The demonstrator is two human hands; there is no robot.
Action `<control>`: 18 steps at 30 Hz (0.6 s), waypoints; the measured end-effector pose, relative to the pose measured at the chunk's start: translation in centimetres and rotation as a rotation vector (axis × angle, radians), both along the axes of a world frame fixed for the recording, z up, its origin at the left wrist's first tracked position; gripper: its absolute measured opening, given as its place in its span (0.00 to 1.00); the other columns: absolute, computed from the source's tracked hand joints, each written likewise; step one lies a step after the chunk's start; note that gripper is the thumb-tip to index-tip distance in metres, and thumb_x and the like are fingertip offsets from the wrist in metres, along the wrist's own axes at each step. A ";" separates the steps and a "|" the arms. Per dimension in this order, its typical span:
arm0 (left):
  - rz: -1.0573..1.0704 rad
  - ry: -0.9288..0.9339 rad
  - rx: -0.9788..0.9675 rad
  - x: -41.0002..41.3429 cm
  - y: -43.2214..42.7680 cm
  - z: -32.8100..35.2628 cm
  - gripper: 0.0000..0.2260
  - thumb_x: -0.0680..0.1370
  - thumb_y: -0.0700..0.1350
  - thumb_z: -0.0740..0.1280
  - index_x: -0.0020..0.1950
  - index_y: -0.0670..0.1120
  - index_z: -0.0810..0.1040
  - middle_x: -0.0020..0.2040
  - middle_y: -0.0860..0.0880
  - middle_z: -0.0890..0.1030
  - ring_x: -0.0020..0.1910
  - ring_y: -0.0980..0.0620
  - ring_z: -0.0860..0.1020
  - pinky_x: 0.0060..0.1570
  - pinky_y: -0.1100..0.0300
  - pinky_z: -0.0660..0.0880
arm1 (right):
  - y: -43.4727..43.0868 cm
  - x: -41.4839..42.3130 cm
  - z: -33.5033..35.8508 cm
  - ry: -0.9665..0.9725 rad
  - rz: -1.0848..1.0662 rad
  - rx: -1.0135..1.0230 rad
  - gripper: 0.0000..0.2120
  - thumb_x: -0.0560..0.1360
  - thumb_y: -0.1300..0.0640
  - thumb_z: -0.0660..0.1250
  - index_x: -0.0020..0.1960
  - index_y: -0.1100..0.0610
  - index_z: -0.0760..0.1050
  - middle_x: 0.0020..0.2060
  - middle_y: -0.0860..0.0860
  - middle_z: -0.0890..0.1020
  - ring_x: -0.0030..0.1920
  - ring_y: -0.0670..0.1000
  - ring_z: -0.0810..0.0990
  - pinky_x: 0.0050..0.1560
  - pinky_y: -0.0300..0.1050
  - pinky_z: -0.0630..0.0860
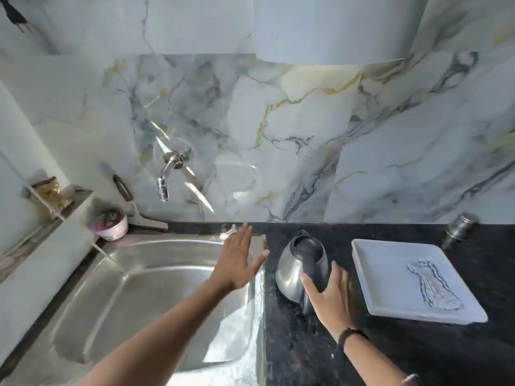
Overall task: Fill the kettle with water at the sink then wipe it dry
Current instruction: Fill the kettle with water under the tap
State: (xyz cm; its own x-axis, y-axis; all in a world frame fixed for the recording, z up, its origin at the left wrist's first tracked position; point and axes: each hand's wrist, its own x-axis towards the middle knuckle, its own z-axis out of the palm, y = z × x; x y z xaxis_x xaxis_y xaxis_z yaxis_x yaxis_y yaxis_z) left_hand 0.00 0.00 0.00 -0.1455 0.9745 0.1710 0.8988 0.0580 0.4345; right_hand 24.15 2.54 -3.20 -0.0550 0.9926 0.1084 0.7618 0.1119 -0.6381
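A steel kettle (289, 270) with a dark lid and handle stands on the black counter just right of the steel sink (133, 277). My right hand (331, 299) is at the kettle's handle, thumb and fingers spread around it, not clearly closed. My left hand (237, 263) hovers flat with fingers apart over the sink's right rim, holding nothing. A wall tap (167, 174) juts out above the sink's far side; no water runs from it. A white folded cloth (409, 277) with a striped patch lies on the counter right of the kettle.
A small pink-and-white tub (111, 225) and a squeegee (133, 207) sit at the sink's far left corner. A ledge with a golden object (51, 192) is at the left. A steel shaker (459, 228) stands at the back right of the counter (320, 352).
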 end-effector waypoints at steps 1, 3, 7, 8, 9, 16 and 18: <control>0.000 -0.035 -0.049 0.5 0.0 -0.8 0.42 0.75 0.72 0.44 0.80 0.45 0.48 0.81 0.45 0.49 0.80 0.50 0.47 0.78 0.48 0.46 | -0.3 -0.1 -0.7 0.086 -0.063 -0.071 0.36 0.66 0.30 0.66 0.62 0.55 0.73 0.58 0.55 0.79 0.58 0.57 0.77 0.54 0.53 0.76; 0.008 -0.061 -0.100 1.3 0.2 -2.5 0.42 0.75 0.73 0.44 0.80 0.45 0.48 0.81 0.45 0.50 0.80 0.50 0.48 0.78 0.48 0.46 | -0.5 -0.6 -1.9 0.222 -0.091 -0.174 0.25 0.63 0.33 0.71 0.44 0.53 0.74 0.39 0.50 0.81 0.39 0.52 0.80 0.37 0.50 0.77; 0.016 -0.094 -0.101 2.1 0.2 -4.2 0.42 0.75 0.73 0.45 0.80 0.47 0.49 0.81 0.47 0.51 0.79 0.50 0.50 0.77 0.50 0.45 | 0.3 -2.3 -3.8 0.508 -0.112 -0.245 0.12 0.69 0.53 0.75 0.40 0.60 0.75 0.34 0.55 0.82 0.37 0.57 0.80 0.41 0.54 0.79; 0.015 -0.090 -0.094 2.0 0.2 -4.1 0.42 0.75 0.73 0.45 0.80 0.47 0.49 0.81 0.47 0.51 0.79 0.51 0.50 0.77 0.50 0.45 | 0.6 -2.5 -3.8 0.551 -0.123 -0.248 0.10 0.69 0.56 0.76 0.41 0.59 0.76 0.35 0.54 0.82 0.39 0.58 0.81 0.42 0.53 0.78; 0.009 -0.090 -0.084 2.0 0.2 -4.1 0.42 0.75 0.73 0.45 0.80 0.47 0.49 0.81 0.47 0.51 0.79 0.51 0.50 0.77 0.50 0.45 | 0.9 -2.7 -4.3 0.601 -0.118 -0.255 0.09 0.69 0.57 0.76 0.42 0.58 0.76 0.36 0.54 0.82 0.39 0.58 0.81 0.43 0.52 0.78; 0.041 -0.125 0.000 -0.7 -0.5 -2.0 0.41 0.76 0.71 0.47 0.80 0.46 0.50 0.81 0.47 0.51 0.80 0.51 0.49 0.77 0.47 0.47 | 4.1 -2.7 -1.0 0.891 -0.087 -0.237 0.28 0.69 0.42 0.75 0.28 0.62 0.67 0.19 0.56 0.66 0.20 0.51 0.63 0.23 0.41 0.60; 0.052 -0.159 0.053 -2.1 -1.0 -1.1 0.38 0.77 0.68 0.51 0.80 0.47 0.52 0.81 0.48 0.53 0.80 0.52 0.51 0.77 0.48 0.48 | 4.3 -3.6 0.0 0.914 -0.044 -0.242 0.31 0.69 0.38 0.72 0.27 0.62 0.65 0.18 0.55 0.65 0.19 0.51 0.61 0.22 0.41 0.57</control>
State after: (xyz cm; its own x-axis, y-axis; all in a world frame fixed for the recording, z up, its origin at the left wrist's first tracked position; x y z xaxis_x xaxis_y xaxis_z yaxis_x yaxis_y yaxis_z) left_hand -2.10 -1.04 -1.09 -0.2251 0.9551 0.1929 0.8148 0.0759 0.5748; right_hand 20.55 6.81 -3.18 -0.0125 0.9929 -0.1183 -0.0446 -0.1187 -0.9919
